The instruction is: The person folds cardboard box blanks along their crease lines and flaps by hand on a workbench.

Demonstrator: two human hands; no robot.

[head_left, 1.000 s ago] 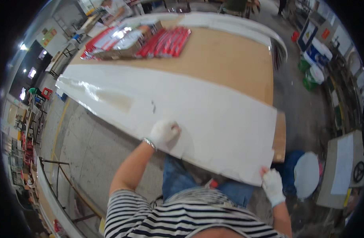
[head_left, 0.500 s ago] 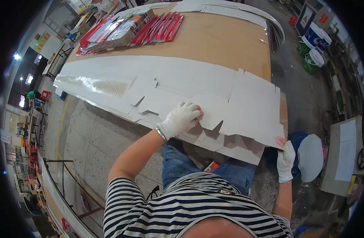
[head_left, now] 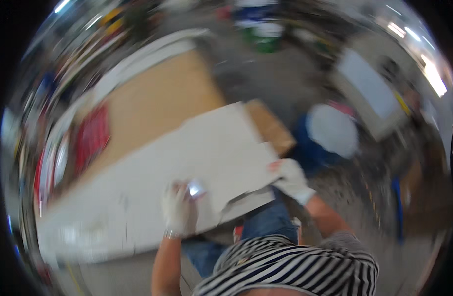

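A large white die-cut cardboard sheet (head_left: 214, 153) with notched edges lies on the table in front of me, over more white board. My left hand (head_left: 179, 209), in a white glove with bare fingertips, is over the white board with its fingers bent. Beside its fingertips is a small bright, shiny thing (head_left: 196, 189), too blurred to name. At the sheet's right corner my right hand (head_left: 293, 182), gloved the same way, pinches the edge between thumb and fingers. Motion blur smears the whole view.
Brown board (head_left: 162, 93) covers the far part of the table, with red packages (head_left: 93, 135) at its left. A brown cardboard piece (head_left: 271, 126) juts out at the right, close to a blue drum with a white top (head_left: 332, 130). Farther off stands a green bucket (head_left: 266, 39).
My view has swung to the right, so the table appears turned and shifted left. A shiny thing now shows at my left fingertips. My right hand stays at the sheet's corner.
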